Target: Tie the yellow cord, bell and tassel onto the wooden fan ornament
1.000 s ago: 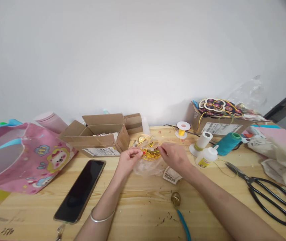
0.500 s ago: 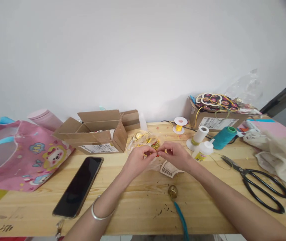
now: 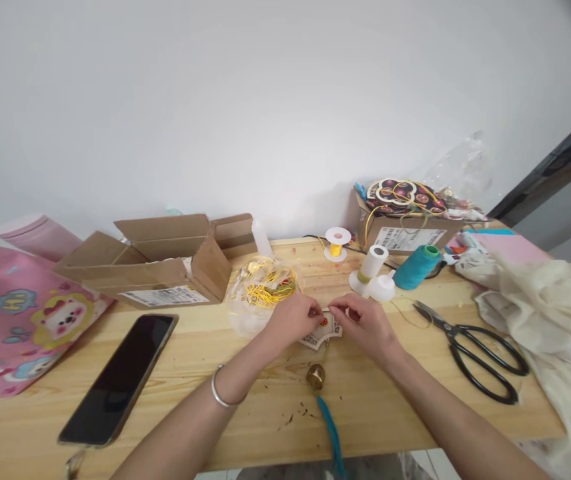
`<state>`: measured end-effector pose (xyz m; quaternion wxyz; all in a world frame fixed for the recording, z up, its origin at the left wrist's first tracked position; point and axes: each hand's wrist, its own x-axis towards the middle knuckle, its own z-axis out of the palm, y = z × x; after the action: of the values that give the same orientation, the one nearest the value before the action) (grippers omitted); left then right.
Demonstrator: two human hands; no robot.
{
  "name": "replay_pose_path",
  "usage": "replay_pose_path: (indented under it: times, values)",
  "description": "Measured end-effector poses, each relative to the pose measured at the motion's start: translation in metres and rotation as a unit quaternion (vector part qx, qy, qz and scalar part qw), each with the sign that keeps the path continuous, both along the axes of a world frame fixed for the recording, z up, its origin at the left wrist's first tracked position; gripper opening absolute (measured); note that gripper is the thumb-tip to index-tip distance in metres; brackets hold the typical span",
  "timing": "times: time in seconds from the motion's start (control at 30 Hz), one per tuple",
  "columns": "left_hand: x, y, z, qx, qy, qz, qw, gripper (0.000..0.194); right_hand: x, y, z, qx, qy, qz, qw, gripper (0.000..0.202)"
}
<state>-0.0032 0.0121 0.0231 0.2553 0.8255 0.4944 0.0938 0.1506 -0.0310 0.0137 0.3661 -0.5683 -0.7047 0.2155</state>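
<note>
Both hands [image 3: 333, 319] dropped — onto the white cutout [image 3: 321, 335].

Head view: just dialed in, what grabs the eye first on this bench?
The two hands, left hand and right hand, meet at the table's middle, pinching something small and red over a pale fan-shaped piece. Just behind lies a clear bag of yellow cord. Black scissors lie to the right, a dark phone to the left.
</note>
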Motion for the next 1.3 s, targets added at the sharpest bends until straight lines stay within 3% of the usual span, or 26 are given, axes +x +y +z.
replay_pose_path:
  times: [0.3, 0.4, 0.5, 0.7, 1.0, 1.3]
  values:
    - [-0.014, 0.0, 0.002, -0.012, -0.062, 0.021, 0.998, 0.019, 0.003, -0.006, -0.001, 0.072, 0.048, 0.037, 0.996, 0.015]
    - [-0.025, -0.008, 0.004, 0.045, -0.087, -0.038, 0.994, 0.022, 0.004, -0.009, 0.001, 0.086, 0.056, 0.021, 0.994, 0.015]
    - [-0.03, -0.017, 0.0, 0.121, -0.043, -0.121, 0.984, 0.027, 0.003, -0.011, 0.002, 0.092, 0.056, 0.016, 0.994, 0.015]
    - [-0.031, -0.025, -0.012, 0.185, 0.043, -0.139, 0.972, 0.029, 0.002, -0.013, 0.0, 0.131, 0.037, 0.047, 0.99, 0.012]
    - [-0.018, -0.014, -0.017, 0.159, -0.042, -0.076, 0.983, 0.02, 0.005, -0.009, 0.003, 0.197, 0.014, 0.047, 0.979, 0.01]
    - [-0.007, -0.01, -0.017, 0.052, -0.069, -0.035, 0.996, 0.011, 0.001, -0.011, -0.003, 0.214, -0.001, 0.084, 0.973, 0.009]
